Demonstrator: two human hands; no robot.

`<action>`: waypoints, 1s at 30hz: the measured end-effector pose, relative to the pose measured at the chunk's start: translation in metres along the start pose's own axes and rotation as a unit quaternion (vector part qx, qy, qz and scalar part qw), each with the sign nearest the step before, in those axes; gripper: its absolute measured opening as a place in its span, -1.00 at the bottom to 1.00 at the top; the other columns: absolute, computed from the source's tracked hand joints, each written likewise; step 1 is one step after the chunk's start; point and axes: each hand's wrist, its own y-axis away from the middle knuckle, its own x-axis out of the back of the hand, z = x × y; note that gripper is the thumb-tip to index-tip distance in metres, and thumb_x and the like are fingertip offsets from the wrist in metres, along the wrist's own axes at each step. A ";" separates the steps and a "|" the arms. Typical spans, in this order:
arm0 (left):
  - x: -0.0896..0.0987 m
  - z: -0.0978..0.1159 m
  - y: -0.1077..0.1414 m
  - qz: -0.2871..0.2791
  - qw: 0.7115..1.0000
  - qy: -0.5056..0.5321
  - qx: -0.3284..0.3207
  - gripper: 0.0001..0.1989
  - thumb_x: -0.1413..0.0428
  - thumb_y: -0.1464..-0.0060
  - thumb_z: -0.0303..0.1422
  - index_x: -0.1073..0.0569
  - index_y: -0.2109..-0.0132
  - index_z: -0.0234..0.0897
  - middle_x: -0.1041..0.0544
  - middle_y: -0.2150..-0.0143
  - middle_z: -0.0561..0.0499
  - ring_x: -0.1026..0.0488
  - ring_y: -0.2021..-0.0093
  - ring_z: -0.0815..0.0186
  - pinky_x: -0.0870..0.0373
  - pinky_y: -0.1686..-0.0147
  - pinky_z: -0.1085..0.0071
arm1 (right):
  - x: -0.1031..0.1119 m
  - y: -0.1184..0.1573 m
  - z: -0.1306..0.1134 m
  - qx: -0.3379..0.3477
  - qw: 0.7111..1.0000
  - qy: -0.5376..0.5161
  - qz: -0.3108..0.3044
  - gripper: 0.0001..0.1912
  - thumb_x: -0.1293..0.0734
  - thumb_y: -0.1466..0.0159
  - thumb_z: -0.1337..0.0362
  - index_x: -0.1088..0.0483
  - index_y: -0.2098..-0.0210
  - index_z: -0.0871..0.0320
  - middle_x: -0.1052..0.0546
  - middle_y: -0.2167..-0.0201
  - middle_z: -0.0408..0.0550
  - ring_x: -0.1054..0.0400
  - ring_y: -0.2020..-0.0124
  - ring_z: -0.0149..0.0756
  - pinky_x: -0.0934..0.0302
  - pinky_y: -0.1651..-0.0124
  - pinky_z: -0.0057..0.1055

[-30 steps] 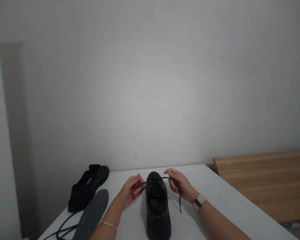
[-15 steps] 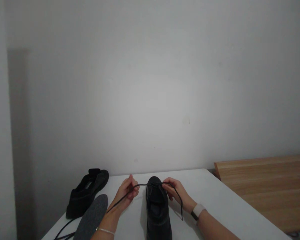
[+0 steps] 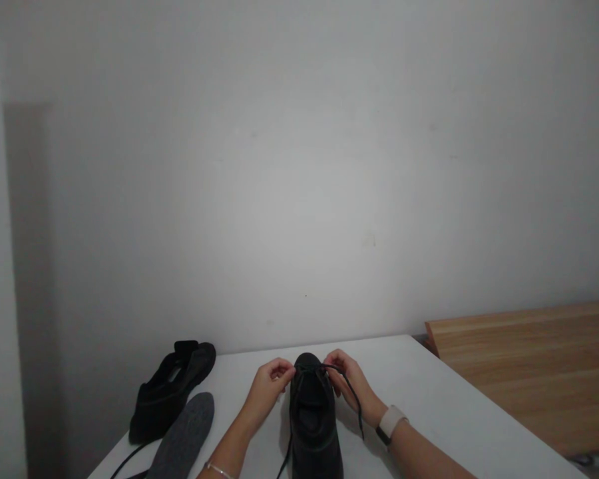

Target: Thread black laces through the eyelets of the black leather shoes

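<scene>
A black shoe (image 3: 313, 432) stands on the white table in front of me, toe pointing at the wall. At its front, a thin black shoelace (image 3: 350, 389) runs through the upper, with one end hanging to the right and the other trailing down the left side. My left hand (image 3: 272, 386) pinches at the left edge of the lacing, fingertips closed on the lace close to the shoe. On the other side, my right hand (image 3: 349, 379) holds the lace by the right edge, its loose end draping over the fingers. The fingertips are partly hidden.
A second black shoe (image 3: 154, 406) lies at the table's left edge, tongue raised. Beside it rests a dark grey insole (image 3: 190, 426), with a black lace (image 3: 127, 459) near it. The white table (image 3: 384, 359) meets the wall; a wooden board (image 3: 524, 372) stands to the right.
My left hand has moved right to the shoe's edge. The left lace end, earlier stretched across that hand and forearm, now hangs beside the shoe. My right hand has barely moved.
</scene>
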 end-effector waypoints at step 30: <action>0.000 0.014 0.005 0.014 0.979 0.186 0.081 -0.76 -0.27 0.10 -0.25 -0.41 0.40 -0.29 -0.44 0.45 0.09 -0.38 0.37 0.38 -0.29 0.28 0.47 | 0.021 -0.009 0.013 -0.044 0.996 -0.028 -0.073 -0.64 -0.50 -0.03 0.09 -0.39 0.31 0.18 -0.40 0.55 -0.23 -0.15 0.55 -0.49 0.09 0.47 -0.47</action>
